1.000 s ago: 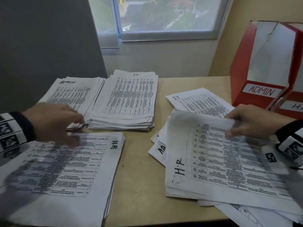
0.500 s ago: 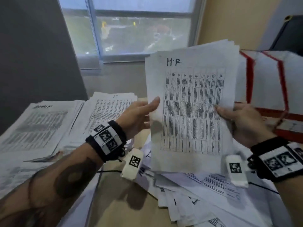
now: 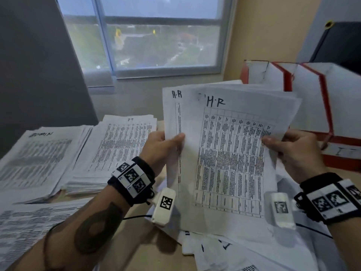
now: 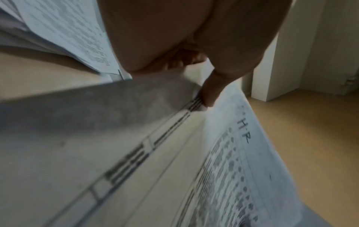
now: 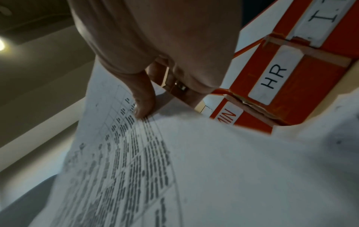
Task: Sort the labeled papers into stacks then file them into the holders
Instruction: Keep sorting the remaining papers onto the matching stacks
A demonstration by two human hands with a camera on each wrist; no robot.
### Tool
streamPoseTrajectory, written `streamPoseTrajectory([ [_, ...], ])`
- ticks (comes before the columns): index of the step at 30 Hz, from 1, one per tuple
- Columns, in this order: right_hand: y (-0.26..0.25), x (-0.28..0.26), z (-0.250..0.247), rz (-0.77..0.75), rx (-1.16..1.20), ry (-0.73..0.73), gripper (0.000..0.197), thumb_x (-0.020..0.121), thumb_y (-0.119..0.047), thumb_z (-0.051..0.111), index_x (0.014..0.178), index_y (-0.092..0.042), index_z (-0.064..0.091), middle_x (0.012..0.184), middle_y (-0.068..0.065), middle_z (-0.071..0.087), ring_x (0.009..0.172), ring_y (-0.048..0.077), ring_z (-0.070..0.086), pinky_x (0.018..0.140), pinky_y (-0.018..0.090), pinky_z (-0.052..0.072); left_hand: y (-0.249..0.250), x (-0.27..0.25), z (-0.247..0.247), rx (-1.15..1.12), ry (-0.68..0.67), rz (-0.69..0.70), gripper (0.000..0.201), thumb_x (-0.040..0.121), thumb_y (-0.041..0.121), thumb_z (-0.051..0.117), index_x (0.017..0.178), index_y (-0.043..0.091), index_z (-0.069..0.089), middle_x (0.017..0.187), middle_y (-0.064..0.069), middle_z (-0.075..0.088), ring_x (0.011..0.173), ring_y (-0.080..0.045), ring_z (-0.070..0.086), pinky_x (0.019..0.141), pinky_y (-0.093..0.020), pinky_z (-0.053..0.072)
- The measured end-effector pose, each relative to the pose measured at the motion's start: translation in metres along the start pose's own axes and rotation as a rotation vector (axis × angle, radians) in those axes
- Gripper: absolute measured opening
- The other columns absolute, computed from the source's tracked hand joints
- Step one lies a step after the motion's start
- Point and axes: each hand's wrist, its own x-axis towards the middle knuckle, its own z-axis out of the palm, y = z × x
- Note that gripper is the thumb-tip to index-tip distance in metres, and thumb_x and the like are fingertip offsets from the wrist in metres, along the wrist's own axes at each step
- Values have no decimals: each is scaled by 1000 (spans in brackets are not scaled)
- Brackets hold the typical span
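Both hands hold up a fan of H.R sheets (image 3: 230, 159) above the right half of the desk (image 3: 140, 249), upright, print toward the head camera. Left hand (image 3: 162, 151) pinches the left edge, thumb on the front page beside the table border, other fingers behind the paper. Right hand (image 3: 293, 151) pinches the right edge the same way, thumb tip on the print; right wrist view confirms thumb pressed on the sheet, a ring on one finger behind. At least two pages marked H.R show, front one offset to the right. Under them a loose unsorted pile (image 3: 224, 249) lies at the near right of the desk. ADMIN stack (image 3: 33, 161) sits at the left edge, IT stack (image 3: 121, 145) just beside it toward the middle, another printed stack (image 3: 29, 227) at the near left corner. Red holders (image 3: 312, 106) stand at the far right, labels ADMIN, HR, I.T readable in right wrist view. Window (image 3: 156, 36) behind the desk.
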Motion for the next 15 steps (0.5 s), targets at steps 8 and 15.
streamPoseTrajectory([
  [8,8,1,-12,61,50,30,57,68,-11,82,123,-2,71,106,12,80,99,30,77,78,35,65,0,4,-8,21,105,83,15,90,9,77,96,-4,74,91,-19,78,82,-34,77,76,-44,64],
  [15,13,2,-49,41,166,130,56,45,-19,93,96,-3,79,96,7,80,92,20,77,89,25,60,-6,8,-21,31,186,75,24,92,8,75,112,-2,67,101,-18,77,90,-35,77,80,-46,65],
])
